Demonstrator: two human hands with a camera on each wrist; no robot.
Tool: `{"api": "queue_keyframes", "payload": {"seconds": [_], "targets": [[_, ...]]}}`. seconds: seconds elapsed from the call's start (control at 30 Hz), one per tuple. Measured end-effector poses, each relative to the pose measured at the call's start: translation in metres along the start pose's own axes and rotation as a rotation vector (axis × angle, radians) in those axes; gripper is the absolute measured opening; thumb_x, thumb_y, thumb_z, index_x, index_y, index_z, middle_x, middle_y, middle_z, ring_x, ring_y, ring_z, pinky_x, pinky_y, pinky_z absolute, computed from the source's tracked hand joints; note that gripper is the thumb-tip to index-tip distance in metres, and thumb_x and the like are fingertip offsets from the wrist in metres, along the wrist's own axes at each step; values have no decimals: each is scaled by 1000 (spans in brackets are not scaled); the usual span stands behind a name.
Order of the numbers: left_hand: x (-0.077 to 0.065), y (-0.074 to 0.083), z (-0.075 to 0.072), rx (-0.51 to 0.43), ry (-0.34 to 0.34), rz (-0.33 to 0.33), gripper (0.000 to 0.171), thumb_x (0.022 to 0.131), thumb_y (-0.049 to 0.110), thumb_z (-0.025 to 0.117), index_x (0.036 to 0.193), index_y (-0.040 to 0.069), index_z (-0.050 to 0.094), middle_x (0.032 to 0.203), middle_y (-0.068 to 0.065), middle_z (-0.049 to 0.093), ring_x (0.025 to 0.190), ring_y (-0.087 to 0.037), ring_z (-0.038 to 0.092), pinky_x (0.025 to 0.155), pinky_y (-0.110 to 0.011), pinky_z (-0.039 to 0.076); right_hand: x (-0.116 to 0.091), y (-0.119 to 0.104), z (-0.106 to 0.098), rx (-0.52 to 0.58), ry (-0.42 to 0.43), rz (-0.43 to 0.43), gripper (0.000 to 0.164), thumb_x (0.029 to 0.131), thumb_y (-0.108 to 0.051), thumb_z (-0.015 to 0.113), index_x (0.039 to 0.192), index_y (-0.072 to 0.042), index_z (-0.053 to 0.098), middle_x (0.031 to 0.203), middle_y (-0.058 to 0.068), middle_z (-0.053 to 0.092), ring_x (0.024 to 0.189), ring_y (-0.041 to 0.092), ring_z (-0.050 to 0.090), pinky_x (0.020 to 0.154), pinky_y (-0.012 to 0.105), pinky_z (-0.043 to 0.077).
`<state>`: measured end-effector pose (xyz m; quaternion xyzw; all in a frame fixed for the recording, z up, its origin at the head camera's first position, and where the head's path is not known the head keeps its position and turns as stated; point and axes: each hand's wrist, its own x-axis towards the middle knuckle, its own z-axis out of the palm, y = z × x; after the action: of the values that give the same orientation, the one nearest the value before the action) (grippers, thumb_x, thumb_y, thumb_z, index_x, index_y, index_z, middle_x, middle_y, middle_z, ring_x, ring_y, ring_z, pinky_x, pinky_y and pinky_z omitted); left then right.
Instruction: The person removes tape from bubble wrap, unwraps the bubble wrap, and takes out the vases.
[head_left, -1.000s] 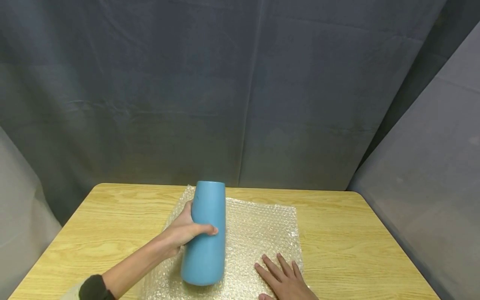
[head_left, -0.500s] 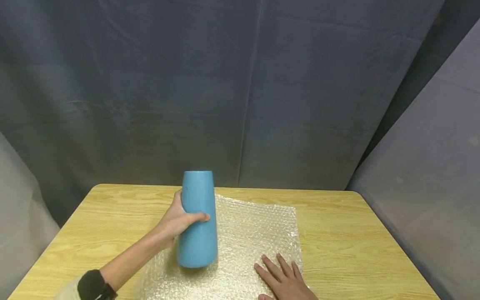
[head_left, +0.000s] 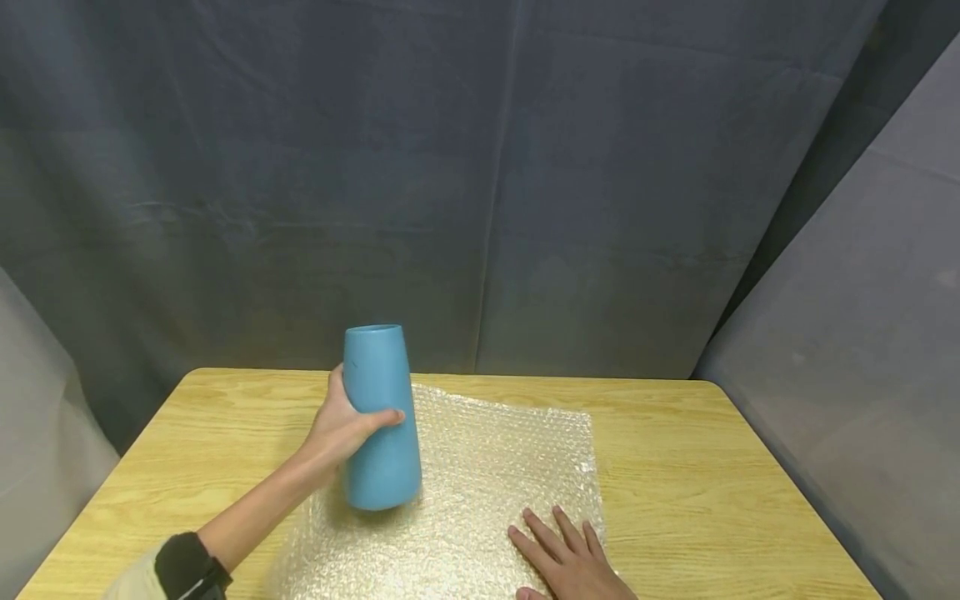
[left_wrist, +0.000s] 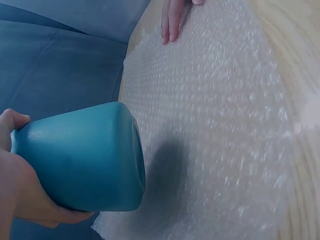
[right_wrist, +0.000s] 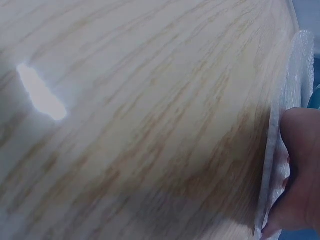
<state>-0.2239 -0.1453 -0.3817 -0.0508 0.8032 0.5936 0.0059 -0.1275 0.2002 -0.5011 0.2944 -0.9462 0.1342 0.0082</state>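
My left hand (head_left: 341,421) grips a blue vase (head_left: 381,454) round its middle, thumb across the near side. The vase is tapered, narrower at its top, and tilts slightly. In the left wrist view the base of the vase (left_wrist: 90,157) hangs above the bubble wrap (left_wrist: 220,125), casting a shadow on it. My right hand (head_left: 573,558) rests with spread fingers on the lower right part of the bubble wrap (head_left: 495,467). That same right hand (right_wrist: 302,165) shows at the sheet's edge in the right wrist view.
A wooden table (head_left: 690,483) lies under the sheet. Dark grey cloth (head_left: 600,208) hangs behind the table, and lighter panels (head_left: 862,317) stand at both sides. The left wrist carries a black band (head_left: 191,571).
My left hand has moved the vase left and away from me, toward the table's far edge. The right hand stays in place on the bubble wrap.
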Motion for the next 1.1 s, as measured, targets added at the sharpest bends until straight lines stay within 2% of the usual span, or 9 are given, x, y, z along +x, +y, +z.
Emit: {"api": "queue_keyframes", "payload": {"seconds": [0.4,1.1], "targets": [[13,-5,-12,39,96,80,117,76,24,84,160,18,3,141,-27,43,123,-48,49,95,-64,44,0,-1,0,6,-6,4,60,100,-56,47,152,-26,44,154,11,42,134,54,36,94,82,27],[28,-10,-31,106,154,135,120,78,26,84,159,16,-3,146,-30,36,126,-51,44,98,-69,40,0,0,-2,25,-31,2,60,101,-57,45,153,-27,43,154,11,42,134,54,36,94,82,27]]}}
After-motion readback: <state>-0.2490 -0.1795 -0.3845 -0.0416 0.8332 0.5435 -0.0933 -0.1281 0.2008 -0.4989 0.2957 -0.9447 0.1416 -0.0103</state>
